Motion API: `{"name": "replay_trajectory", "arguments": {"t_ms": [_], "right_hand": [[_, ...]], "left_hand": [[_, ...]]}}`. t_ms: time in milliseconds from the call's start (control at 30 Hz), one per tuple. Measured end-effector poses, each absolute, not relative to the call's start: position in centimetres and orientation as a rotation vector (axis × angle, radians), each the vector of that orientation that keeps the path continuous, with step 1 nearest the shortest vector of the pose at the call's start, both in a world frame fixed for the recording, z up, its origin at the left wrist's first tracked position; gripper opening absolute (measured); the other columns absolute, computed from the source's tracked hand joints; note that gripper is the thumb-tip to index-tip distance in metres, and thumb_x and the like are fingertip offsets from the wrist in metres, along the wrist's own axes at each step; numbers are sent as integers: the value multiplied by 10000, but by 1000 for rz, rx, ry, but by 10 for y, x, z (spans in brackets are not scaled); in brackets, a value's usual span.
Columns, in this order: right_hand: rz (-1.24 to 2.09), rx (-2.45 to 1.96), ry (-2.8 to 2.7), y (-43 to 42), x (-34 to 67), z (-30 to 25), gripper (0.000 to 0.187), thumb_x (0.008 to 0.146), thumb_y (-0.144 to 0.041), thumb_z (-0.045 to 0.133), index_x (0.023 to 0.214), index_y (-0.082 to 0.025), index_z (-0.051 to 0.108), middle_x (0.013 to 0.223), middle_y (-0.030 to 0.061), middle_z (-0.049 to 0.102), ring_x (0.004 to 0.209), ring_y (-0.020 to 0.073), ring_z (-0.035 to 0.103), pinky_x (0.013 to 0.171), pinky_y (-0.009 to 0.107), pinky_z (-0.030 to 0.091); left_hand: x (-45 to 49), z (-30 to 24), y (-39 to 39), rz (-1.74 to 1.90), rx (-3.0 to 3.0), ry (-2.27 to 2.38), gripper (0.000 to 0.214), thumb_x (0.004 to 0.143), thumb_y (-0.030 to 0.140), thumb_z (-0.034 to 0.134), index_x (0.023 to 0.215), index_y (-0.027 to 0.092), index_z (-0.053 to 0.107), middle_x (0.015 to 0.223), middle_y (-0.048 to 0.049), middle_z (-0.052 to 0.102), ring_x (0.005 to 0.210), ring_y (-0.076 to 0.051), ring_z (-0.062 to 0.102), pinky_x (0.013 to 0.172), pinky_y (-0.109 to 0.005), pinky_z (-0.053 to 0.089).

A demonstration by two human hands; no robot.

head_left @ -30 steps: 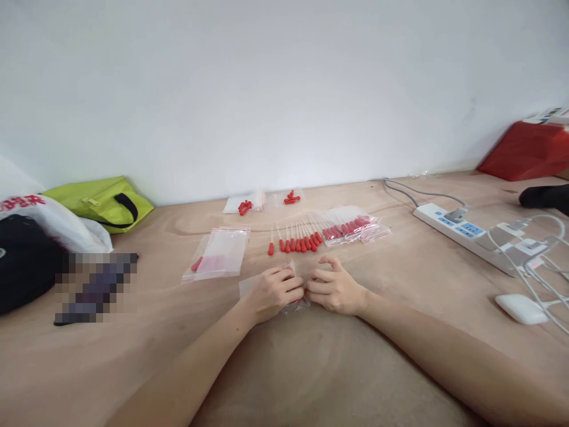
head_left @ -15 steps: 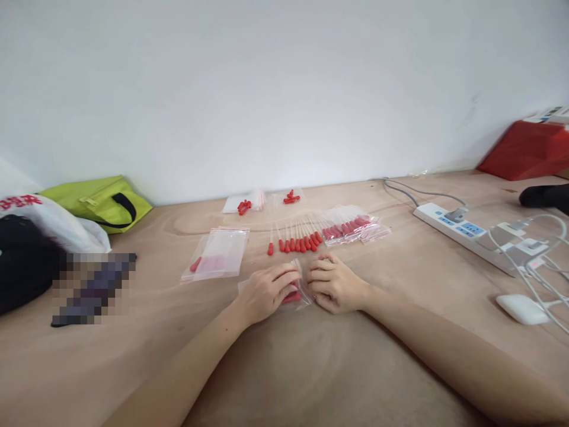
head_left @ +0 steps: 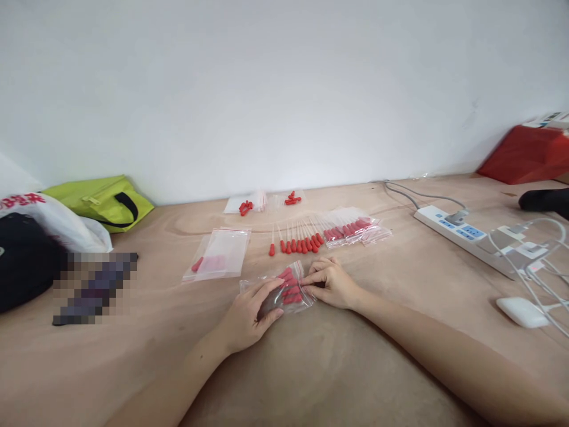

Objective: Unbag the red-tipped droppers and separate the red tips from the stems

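Note:
A small clear zip bag holding several red-bulbed droppers lies on the tan table in front of me. My left hand rests flat on the bag's near left side, fingers stretched out. My right hand pinches the bag's right edge with curled fingers. Just beyond lies a row of loose droppers with red bulbs. To their right sit filled bags. A stack of empty zip bags lies to the left.
Two small bags of red caps sit near the white wall. A green pouch, a white plastic bag and a black item are at left. A power strip, cables, a white charger and a red bag are at right.
My left hand slid back toward me and flattened on the bag, uncovering the red droppers inside. My right hand stayed pinching the bag's right edge.

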State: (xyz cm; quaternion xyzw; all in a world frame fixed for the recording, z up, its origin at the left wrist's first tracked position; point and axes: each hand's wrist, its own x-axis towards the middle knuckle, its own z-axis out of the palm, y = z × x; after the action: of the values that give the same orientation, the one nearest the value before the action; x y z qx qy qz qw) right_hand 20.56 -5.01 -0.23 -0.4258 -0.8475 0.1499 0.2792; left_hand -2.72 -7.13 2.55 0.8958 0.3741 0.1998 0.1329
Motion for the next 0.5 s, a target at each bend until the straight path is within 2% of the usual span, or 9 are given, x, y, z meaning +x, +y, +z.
{"name": "replay_trajectory", "arguments": {"t_ms": [167, 300, 367, 433, 500], "right_hand": [[432, -1221, -2345, -52, 209, 2, 268, 757, -364, 610, 1022, -334, 619, 771, -15, 574, 795, 133, 512, 741, 311, 280], [444, -1261, -2387, -52, 211, 5, 620, 701, -405, 650, 1261, -262, 424, 810, 5, 585, 808, 158, 514, 742, 319, 285], [459, -1265, -2378, -52, 211, 5, 712, 679, -433, 660, 1299, -241, 368, 812, 9, 588, 807, 164, 516, 740, 318, 287], [465, -1260, -2352, -52, 211, 3, 688, 650, -461, 676, 1257, -253, 427, 803, 5, 586, 810, 165, 519, 743, 317, 285], [475, -1246, -2297, -51, 210, 1, 567, 611, -477, 700, 1116, -259, 562, 770, -6, 576, 792, 158, 521, 747, 318, 281]], "left_hand": [[-28, 27, -71, 592, 2595, 1088, 431, 800, 268, 506, 1216, 236, 400, 1196, -74, 539, 1071, -202, 527, 863, -354, 464], [-29, 27, -71, 596, 2571, 1071, 445, 800, 263, 506, 1229, 237, 390, 1190, -76, 535, 1048, -196, 536, 857, -344, 465], [-30, 28, -71, 589, 2563, 1076, 451, 799, 271, 511, 1231, 237, 388, 1190, -77, 531, 1048, -198, 534, 861, -350, 462], [-31, 28, -70, 607, 2564, 1089, 451, 793, 278, 521, 1223, 234, 396, 1186, -83, 530, 1054, -204, 530, 864, -356, 462], [-31, 27, -70, 642, 2565, 1098, 441, 783, 273, 533, 1205, 230, 413, 1171, -85, 537, 1047, -207, 532, 858, -355, 466]]}}
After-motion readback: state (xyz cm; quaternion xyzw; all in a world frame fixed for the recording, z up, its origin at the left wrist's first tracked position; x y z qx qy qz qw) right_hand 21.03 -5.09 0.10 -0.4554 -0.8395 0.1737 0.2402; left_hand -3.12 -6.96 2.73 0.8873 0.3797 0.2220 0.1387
